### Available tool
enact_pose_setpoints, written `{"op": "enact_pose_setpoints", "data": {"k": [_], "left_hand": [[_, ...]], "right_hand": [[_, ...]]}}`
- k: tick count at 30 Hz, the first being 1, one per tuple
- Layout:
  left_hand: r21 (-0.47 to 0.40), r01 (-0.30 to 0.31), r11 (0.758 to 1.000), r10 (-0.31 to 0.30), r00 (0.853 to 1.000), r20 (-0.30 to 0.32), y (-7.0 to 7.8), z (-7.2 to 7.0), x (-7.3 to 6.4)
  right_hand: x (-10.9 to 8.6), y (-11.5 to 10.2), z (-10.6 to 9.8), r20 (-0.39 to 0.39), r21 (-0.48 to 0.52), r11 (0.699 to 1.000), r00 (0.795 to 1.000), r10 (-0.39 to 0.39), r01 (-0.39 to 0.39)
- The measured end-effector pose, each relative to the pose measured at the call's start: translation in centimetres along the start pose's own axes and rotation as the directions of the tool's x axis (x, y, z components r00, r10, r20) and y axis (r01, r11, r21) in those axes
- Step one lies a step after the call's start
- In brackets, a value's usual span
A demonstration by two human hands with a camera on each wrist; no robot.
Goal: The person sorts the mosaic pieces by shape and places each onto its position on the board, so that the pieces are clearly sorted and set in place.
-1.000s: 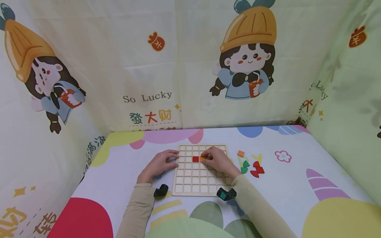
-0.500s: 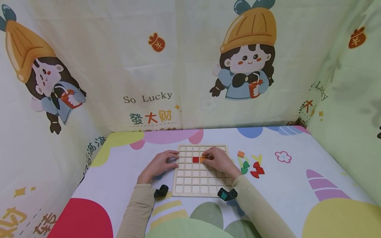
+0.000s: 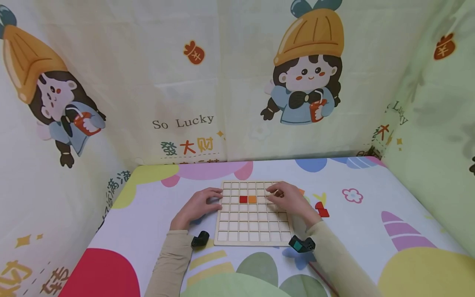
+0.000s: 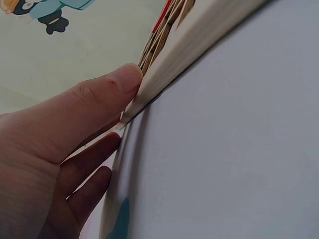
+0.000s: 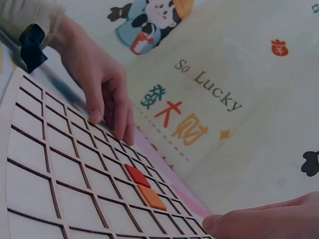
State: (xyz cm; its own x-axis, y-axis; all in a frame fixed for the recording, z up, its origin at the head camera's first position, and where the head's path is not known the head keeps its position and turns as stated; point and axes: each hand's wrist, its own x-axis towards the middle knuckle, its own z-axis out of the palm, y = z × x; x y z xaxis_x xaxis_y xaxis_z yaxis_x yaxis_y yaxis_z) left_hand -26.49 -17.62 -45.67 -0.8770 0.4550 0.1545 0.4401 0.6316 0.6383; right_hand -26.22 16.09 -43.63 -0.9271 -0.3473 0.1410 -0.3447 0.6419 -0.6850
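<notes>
A pale wooden grid board point(image 3: 252, 243) lies on the table, with a red square tile point(image 3: 243, 199) and an orange square tile point(image 3: 252, 199) side by side in neighbouring cells. My left hand point(image 3: 200, 206) rests against the board's left edge; in the left wrist view its thumb point(image 4: 127, 78) touches the rim and the fingertips lie along the side. My right hand point(image 3: 291, 200) is over the right part of the board, thumb and fingers apart, with no piece showing between them. In the right wrist view only part of the right hand point(image 5: 269, 216) shows, at the lower right.
Red pieces point(image 3: 323, 212) lie right of the board, beyond the right wrist. An orange piece point(image 3: 302, 191) pokes out from behind the right hand. Black wrist cameras point(image 3: 302, 244) sit on both sleeves. A patterned cloth wall point(image 3: 237, 144) stands behind the table.
My right hand has let go of the orange tile, now flat beside the red one, and has moved right, covering the green pieces. My left hand has stayed at the board's edge.
</notes>
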Motion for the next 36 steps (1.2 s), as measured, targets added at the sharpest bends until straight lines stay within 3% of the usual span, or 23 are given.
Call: {"op": "enact_pose_setpoints", "data": {"k": [11, 19, 29, 36], "left_hand": [[-0.003, 0.001, 1.0, -0.001, 1.0, -0.007, 0.0, 0.0, -0.1], [0.007, -0.003, 1.0, 0.003, 1.0, -0.011, -0.2, 0.1, -0.1], [0.001, 0.022, 1.0, -0.022, 1.0, -0.006, 0.0, 0.0, -0.1], [-0.005, -0.004, 1.0, 0.004, 1.0, -0.01, -0.1, 0.0, -0.2]], "right_hand": [[-2.6, 3.5, -4.2, -0.074, -0.062, 0.996, 0.995, 0.06, -0.064], [-4.1, 4.8, -6.2, -0.076, -0.071, 0.978, 0.979, 0.189, -0.194], [-4.7, 6.3, -6.9, -0.078, -0.091, 0.955, 0.958, 0.274, -0.281], [-4.1, 7.0, -6.4, -0.06, -0.085, 0.949, 0.953, 0.298, -0.303]]}}
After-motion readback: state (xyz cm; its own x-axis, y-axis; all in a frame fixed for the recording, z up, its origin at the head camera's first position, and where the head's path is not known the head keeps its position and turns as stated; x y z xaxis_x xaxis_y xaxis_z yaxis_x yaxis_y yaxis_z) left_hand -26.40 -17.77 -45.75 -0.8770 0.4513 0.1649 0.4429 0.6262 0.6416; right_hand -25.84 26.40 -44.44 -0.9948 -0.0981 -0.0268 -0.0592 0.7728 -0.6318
